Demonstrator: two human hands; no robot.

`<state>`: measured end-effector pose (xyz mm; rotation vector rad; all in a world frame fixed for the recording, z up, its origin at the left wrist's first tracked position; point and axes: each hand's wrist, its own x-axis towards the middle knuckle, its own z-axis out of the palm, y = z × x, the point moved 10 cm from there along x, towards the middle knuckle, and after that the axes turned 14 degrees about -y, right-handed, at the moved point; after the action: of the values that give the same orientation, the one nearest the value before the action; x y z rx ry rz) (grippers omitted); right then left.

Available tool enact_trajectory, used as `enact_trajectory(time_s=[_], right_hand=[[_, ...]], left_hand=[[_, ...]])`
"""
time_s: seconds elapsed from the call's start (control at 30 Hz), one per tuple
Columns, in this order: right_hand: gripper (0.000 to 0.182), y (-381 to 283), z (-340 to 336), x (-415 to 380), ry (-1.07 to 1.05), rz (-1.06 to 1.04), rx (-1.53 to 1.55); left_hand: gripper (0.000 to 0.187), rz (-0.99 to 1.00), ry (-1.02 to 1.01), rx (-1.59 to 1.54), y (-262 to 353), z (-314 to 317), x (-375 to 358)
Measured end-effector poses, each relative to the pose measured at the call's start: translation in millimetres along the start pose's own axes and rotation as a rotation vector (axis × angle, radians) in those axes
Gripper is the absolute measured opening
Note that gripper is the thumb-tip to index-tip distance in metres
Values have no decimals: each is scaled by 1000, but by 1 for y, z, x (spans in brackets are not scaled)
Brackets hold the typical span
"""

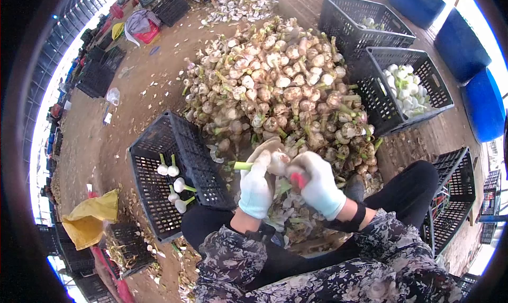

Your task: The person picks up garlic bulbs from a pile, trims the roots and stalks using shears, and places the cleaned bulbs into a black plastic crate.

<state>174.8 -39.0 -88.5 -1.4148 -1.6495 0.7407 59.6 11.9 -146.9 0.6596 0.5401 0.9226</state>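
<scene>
My gloved left hand (256, 185) is closed around a garlic bulb (278, 163), whose cut green stem (243, 166) sticks out to the left. Against the bulb's right side, my gloved right hand (319, 185) grips a small tool with a red handle (299, 180); its working end is blurred and hidden. Just beyond both hands rises a large heap of unpeeled garlic (280, 80). To the left stands a black plastic crate (203, 168) holding several clean white bulbs with stems (173, 170). Loose skins (288, 218) lie beneath my hands.
Two black crates (365, 38) with white garlic stand at the right, near blue barrels (484, 104). Another black crate (454, 213) is beside my right knee. A yellow cloth (91, 218) lies at lower left. Scattered skins cover the dirt floor (143, 86).
</scene>
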Motion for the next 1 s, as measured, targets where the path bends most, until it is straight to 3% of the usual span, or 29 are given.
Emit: enact_trajectory(time_s=[0.03,0.1,0.13,0.17,0.27,0.37,0.47,0.57,0.6,0.63,0.7,0.73,0.77,0.83,0.87,0.9,0.97,1.0], right_hand=[[12,39,7,1,21,204,197],[18,72,13,-3,31,262,444],[25,35,11,2,-32,125,435],[36,46,30,0,-21,188,734],[46,23,30,-1,-88,168,465],[47,19,37,-8,-97,249,240],[26,16,36,-8,-25,182,84],[19,10,24,4,-25,96,6],[17,26,21,6,3,108,80],[15,43,6,4,169,193,170],[13,92,-4,1,134,428,330],[13,87,13,5,100,349,668],[15,79,24,-3,-11,351,698],[24,36,23,-6,-73,225,348],[36,27,26,-6,-83,275,254],[38,16,27,-5,-8,94,-2],[33,21,38,-5,-16,203,-51],[24,18,38,-4,-9,215,-97]], left_hand=[[35,0,5,2,-1,-2,-2],[36,49,-19,-18,1,-6,1],[39,87,-126,27,3,-7,2],[39,83,-122,25,3,-4,1],[33,119,165,173,11,-20,-6],[31,95,207,94,8,-26,-8],[32,90,209,94,1,-34,-7],[30,136,155,66,1,-34,-4],[29,168,131,80,5,-33,-4],[29,164,131,79,6,-32,-7],[31,165,199,-101,9,-38,-9],[31,168,97,-117,12,-33,-6],[31,163,108,-119,8,-36,-6],[27,208,299,-54,5,-52,-7],[24,180,307,-93,0,-48,-6],[24,182,305,-92,0,-45,-7],[24,80,336,-112,-11,-45,-10],[25,130,316,-174,-12,-46,-7]])
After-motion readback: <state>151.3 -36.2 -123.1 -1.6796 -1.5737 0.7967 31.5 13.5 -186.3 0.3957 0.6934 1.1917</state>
